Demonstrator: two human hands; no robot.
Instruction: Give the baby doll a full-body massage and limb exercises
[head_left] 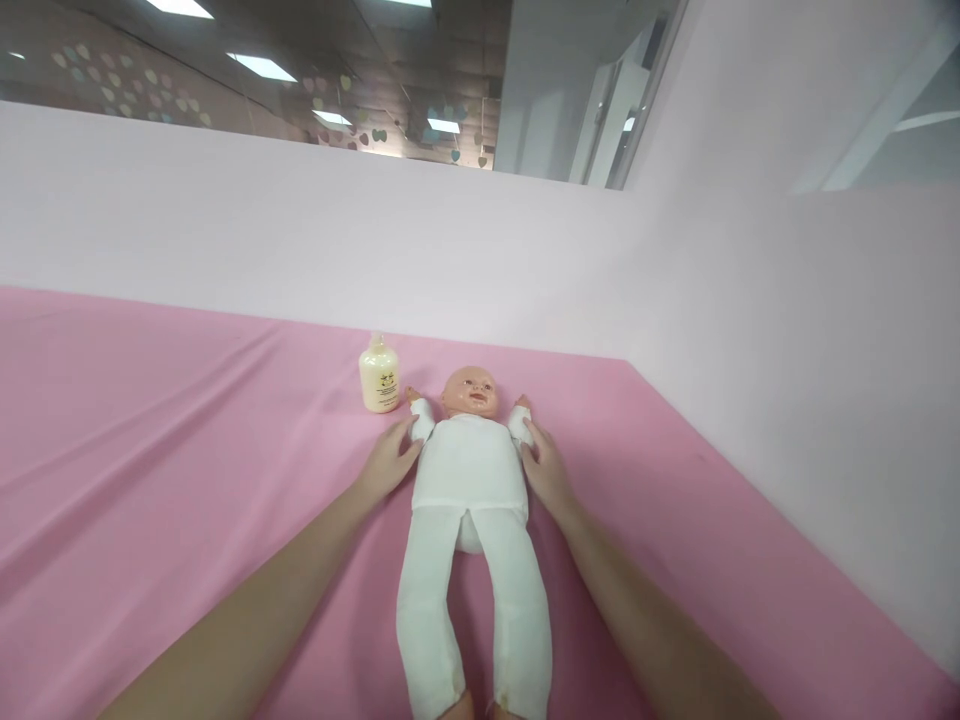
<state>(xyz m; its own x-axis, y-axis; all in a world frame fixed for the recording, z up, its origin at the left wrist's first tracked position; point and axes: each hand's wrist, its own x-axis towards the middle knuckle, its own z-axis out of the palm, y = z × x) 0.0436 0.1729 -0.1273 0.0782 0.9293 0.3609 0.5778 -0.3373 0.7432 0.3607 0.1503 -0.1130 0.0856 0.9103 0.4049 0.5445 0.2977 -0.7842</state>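
While a baby doll (470, 470) lay on its back at the lower centre of the frame, head uppermost and legs running down to the bottom edge, you had a hand at each of its arms. It wore a white top and white trousers (424, 590), and its arms were bent upward on either side of its bald head (469, 392).

Your left hand (388, 460), left of centre, touched one white sleeve (423, 418), the thumb and fingers slightly apart. Your right hand (547, 468), just right of centre, met the other sleeve in the same way. Whether the fingers of either hand were clamped around the arm could not be told. Your bare forearms reached in from the lower left and lower right.

Near the doll's raised arm, left of centre, a cream-coloured bottle (379, 380) with dark printing stood upright. Beneath everything spread a pink cloth (210, 430), wrinkled at the left. Behind it rose a white wall (315, 225), and a window (420, 90) across the top showed lit ceiling panels (262, 67) and pastel heart shapes (124, 85).
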